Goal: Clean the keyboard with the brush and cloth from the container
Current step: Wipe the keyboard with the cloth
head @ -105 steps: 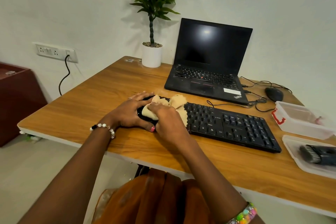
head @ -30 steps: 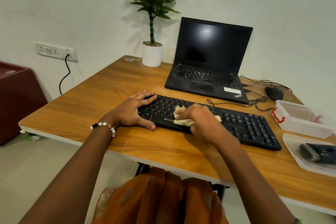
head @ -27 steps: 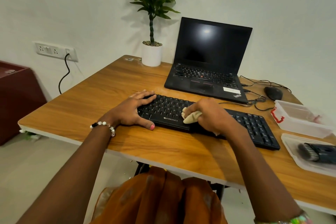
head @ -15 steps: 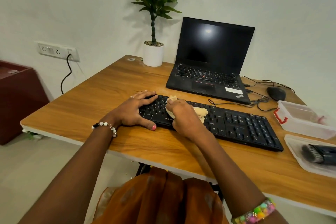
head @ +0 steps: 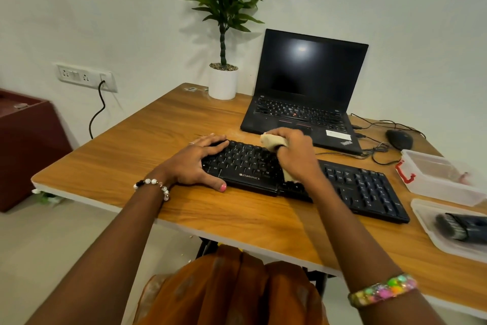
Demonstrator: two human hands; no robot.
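The keyboard [head: 303, 179] reads "ZEBRONICS"; the laptop [head: 303, 113] reads "ThinkPad".

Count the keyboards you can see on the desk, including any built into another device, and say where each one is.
2. The black keyboard lies at the desk's front under both hands; the laptop behind it has its own built-in one.

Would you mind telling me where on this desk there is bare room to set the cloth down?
Bare wood lies left of the keyboard and before the plant pot; also along the near edge. The right side is crowded: mouse, cables, container, lid holding the brush.
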